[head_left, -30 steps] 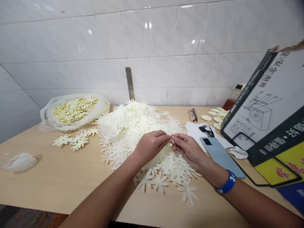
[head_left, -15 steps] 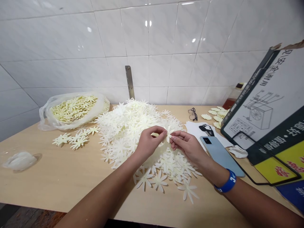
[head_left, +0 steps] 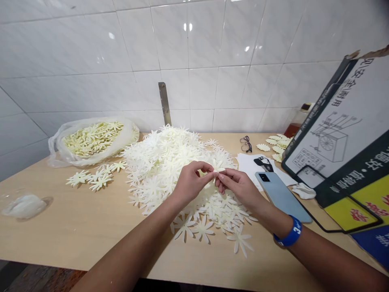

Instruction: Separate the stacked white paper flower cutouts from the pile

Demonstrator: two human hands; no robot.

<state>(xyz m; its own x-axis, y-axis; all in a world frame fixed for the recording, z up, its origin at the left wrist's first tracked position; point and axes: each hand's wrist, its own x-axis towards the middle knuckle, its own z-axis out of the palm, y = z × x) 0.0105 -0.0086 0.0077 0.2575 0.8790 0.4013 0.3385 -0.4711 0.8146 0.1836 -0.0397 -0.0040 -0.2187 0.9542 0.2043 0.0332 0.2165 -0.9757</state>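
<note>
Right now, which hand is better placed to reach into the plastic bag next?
Probably the left hand: it is nearer the plastic bag than the right hand is. Both seem to be pinching a flower piece, so the left would first have to let go.

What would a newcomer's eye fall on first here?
Probably the big heap of white flower-shaped pieces in the middle of the table. Over it the left hand and right hand meet, pinching a small pale piece. The large printed box at the right edge and the bright blue wristband on the right wrist also stand out.
</note>
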